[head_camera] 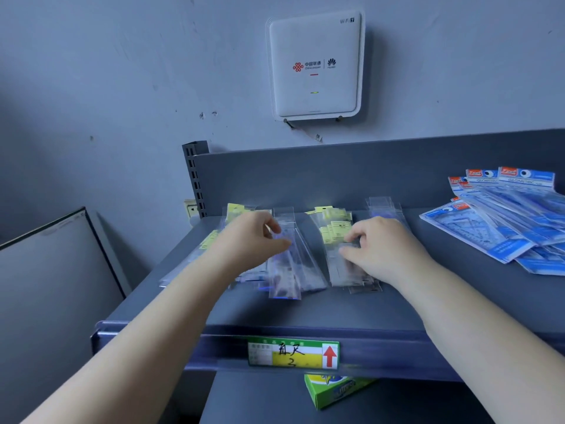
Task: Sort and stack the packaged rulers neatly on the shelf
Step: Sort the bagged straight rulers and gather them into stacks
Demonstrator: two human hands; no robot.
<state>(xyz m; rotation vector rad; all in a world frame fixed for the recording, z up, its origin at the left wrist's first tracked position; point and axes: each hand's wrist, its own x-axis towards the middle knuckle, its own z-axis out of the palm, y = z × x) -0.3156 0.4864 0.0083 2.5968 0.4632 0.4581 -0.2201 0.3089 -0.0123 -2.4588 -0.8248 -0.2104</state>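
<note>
While both hands work on the grey shelf (305, 313):
Left hand (253, 237): pinching clear packaged rulers (286, 264) beneath it.
Right hand (379, 243): fingers curled onto yellow-labelled ruler packs (336, 231).
Right of it: blue geometry sets (495, 221).

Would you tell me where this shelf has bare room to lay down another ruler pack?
Bare shelf runs along the front, between the clear ruler packs and the price label. A narrower gap lies between the right hand and the blue geometry sets. The middle is crowded.
</note>
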